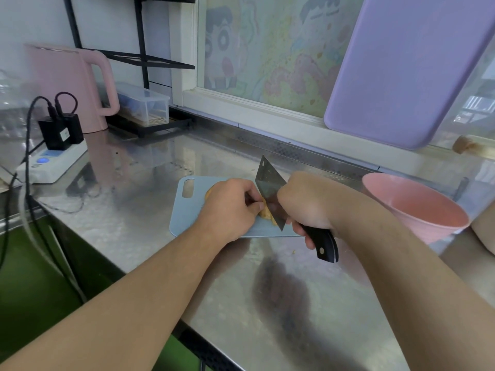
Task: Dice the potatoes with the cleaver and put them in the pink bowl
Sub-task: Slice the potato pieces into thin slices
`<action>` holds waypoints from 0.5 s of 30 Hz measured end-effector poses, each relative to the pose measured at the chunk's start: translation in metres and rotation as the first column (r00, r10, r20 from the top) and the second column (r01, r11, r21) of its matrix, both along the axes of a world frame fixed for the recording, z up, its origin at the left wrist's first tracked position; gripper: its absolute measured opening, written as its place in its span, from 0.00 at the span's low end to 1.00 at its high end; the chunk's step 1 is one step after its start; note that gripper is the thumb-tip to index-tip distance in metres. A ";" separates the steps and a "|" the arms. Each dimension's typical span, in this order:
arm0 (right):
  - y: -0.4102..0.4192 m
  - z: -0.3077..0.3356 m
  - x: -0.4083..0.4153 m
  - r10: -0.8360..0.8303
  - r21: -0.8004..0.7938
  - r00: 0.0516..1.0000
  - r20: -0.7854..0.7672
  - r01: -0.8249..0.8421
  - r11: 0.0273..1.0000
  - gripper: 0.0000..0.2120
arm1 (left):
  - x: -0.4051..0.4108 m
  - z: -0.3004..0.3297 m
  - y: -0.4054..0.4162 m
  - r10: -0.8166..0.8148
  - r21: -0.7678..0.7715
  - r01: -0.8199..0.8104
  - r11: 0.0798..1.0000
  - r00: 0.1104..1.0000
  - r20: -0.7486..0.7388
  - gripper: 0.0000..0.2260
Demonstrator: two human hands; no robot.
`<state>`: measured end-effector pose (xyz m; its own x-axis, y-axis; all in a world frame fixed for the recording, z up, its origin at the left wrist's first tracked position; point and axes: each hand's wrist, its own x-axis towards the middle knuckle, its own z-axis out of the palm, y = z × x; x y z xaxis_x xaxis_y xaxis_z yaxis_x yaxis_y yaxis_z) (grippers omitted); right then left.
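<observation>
Both hands work over the small blue cutting board (187, 210) on the steel surface (139, 204). With my right hand (308, 202) I grip the black handle of the cleaver (270, 191), fingers curled around it, and the blade stands almost upright with its edge down into the potato (265, 211). With my left hand (230, 207) I hold the potato on the board, fingers bent and pressing on it just beside the flat of the blade; this hand hides most of the potato, so I see only yellow pieces at the blade and a little at the far side of the hand. On my right the pink bowl (417, 207) stands on the surface, near the board but apart from it, and what I see of its inside holds no potato. Far left on the surface are a pink kettle (64, 84), a white power strip (53, 162) with black plugs, and a clear plastic box (144, 103). A purple board (401, 70) leans against the window.
</observation>
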<state>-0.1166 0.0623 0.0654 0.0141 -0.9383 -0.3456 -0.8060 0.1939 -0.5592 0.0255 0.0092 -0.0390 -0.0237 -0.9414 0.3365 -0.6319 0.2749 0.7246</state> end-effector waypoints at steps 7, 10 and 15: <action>-0.011 -0.007 0.004 -0.006 0.038 1.000 -0.011 0.006 0.999 0.10 | 0.001 0.000 0.000 0.004 -0.003 -0.004 1.000 1.000 0.002 0.04; -0.015 -0.015 0.008 0.021 -0.002 0.998 -0.052 -0.021 1.000 0.10 | 0.002 -0.001 0.000 0.006 0.003 -0.006 1.000 1.000 -0.001 0.04; -0.017 -0.022 0.005 0.004 -0.031 0.999 -0.052 -0.006 1.000 0.10 | 0.000 0.000 0.002 -0.005 0.012 0.005 1.000 1.000 -0.024 0.05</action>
<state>-0.1120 0.0454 0.0437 0.0015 -0.9485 -0.3168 -0.8350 0.1731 -0.5223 0.0257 0.0108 -0.0393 -0.0203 -0.9452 0.3258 -0.6134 0.2692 0.7425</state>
